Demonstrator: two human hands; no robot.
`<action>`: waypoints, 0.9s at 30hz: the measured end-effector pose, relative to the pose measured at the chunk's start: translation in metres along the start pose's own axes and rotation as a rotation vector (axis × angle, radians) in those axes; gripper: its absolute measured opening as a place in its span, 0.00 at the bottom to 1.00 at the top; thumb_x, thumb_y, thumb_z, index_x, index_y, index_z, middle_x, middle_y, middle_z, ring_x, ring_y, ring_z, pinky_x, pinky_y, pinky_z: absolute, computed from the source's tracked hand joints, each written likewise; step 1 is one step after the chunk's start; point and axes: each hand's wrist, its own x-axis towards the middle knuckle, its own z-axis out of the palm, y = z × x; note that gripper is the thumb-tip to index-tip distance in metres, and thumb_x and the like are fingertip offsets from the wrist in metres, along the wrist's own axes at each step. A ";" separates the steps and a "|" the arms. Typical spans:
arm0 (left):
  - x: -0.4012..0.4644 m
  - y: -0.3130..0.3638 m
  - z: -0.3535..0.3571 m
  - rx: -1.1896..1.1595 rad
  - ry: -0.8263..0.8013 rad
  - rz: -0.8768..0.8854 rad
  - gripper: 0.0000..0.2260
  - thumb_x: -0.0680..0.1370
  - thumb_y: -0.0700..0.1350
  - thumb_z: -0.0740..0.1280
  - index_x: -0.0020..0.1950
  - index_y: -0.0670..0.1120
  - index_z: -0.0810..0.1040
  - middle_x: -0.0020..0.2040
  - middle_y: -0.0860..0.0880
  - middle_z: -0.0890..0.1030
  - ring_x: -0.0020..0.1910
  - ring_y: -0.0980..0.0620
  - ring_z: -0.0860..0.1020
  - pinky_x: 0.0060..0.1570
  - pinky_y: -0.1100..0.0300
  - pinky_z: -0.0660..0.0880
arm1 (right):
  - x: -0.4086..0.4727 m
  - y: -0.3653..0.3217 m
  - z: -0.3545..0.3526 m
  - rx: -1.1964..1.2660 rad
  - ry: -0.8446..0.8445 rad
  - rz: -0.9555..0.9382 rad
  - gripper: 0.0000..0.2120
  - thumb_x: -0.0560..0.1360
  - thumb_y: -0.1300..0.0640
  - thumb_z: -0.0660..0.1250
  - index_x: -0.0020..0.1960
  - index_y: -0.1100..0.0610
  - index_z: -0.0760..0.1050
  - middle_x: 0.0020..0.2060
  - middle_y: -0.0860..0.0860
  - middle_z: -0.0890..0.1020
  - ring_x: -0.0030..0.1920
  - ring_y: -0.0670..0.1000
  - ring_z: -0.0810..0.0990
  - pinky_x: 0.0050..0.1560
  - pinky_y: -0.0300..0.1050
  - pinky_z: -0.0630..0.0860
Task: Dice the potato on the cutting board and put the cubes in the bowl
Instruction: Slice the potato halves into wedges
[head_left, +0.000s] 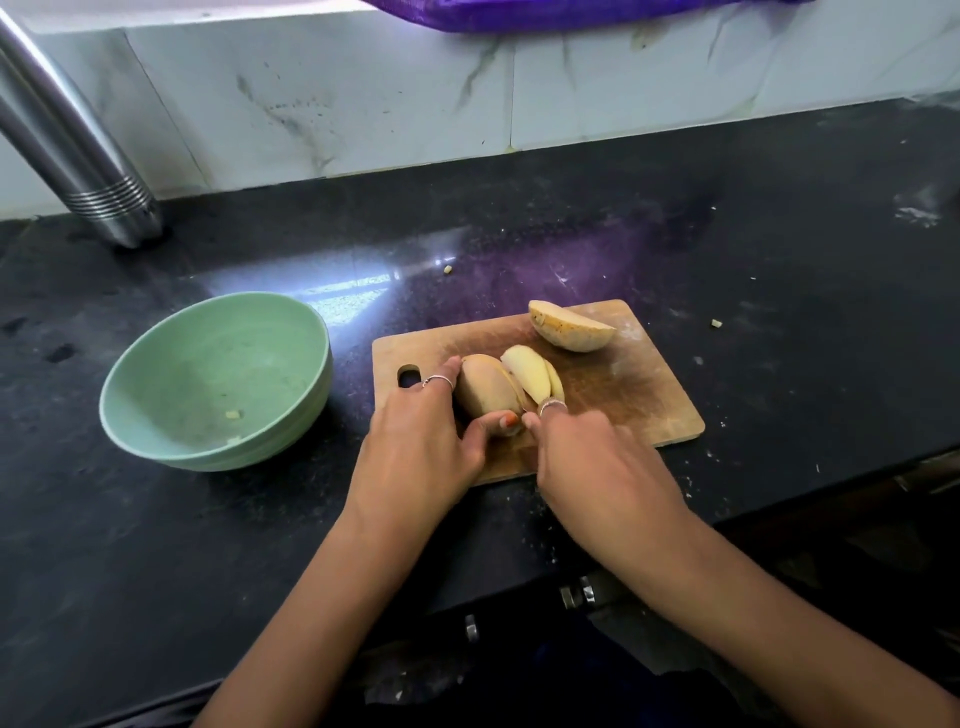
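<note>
**A:** What is the biggest thing in the room's view?

**B:** A dark speckled stone counter (727, 218) fills most of it, backed by a white marbled wall (363, 104). A steel bottle (67, 140) leans in from the far left, and purple mesh netting (545, 13) hangs over the top edge.

**A:** And on the counter?

**B:** A pale green bowl (156, 431) sits on the left, holding only a few tiny potato bits. Just to its right lies a wooden cutting board (623, 395) with a handle slot at its left end.

**A:** Where is the potato?

**B:** On the board, in pieces. One potato half (571, 327) lies alone near the far edge. Nearer the person, a larger potato piece (485, 387) stands beside two slices (527, 371) leaning away from it to the right.

**A:** What are the hands doing?

**B:** The left hand (415, 452) grips the larger piece, a ringed finger round its far side and the thumb curled against its near side. The right hand (608, 467) is closed just beside it, ringed forefinger pressed down at the slices' base. I cannot tell what it holds; no blade or handle shows clearly.

**A:** Anything smaller?

**B:** Two stray potato crumbs (448, 268) lie on the counter beyond the board.
</note>
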 end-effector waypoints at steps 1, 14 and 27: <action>0.001 -0.001 0.001 0.008 0.003 0.000 0.33 0.72 0.63 0.65 0.74 0.51 0.64 0.54 0.45 0.79 0.56 0.43 0.75 0.50 0.53 0.72 | -0.004 0.002 0.003 -0.020 0.030 -0.030 0.13 0.83 0.51 0.47 0.62 0.54 0.65 0.41 0.51 0.75 0.39 0.53 0.73 0.35 0.46 0.65; -0.007 0.001 0.000 0.011 0.072 0.075 0.30 0.74 0.60 0.65 0.73 0.50 0.65 0.49 0.44 0.81 0.51 0.43 0.76 0.46 0.57 0.68 | -0.001 -0.005 0.013 -0.023 0.005 -0.012 0.12 0.82 0.56 0.49 0.64 0.57 0.63 0.52 0.53 0.77 0.48 0.54 0.76 0.38 0.46 0.66; -0.006 0.003 -0.015 0.027 -0.039 0.085 0.29 0.73 0.62 0.66 0.69 0.49 0.69 0.38 0.53 0.72 0.46 0.46 0.76 0.43 0.56 0.70 | -0.028 0.031 -0.002 -0.132 -0.026 0.012 0.14 0.82 0.49 0.46 0.60 0.52 0.65 0.34 0.46 0.68 0.34 0.46 0.69 0.33 0.42 0.66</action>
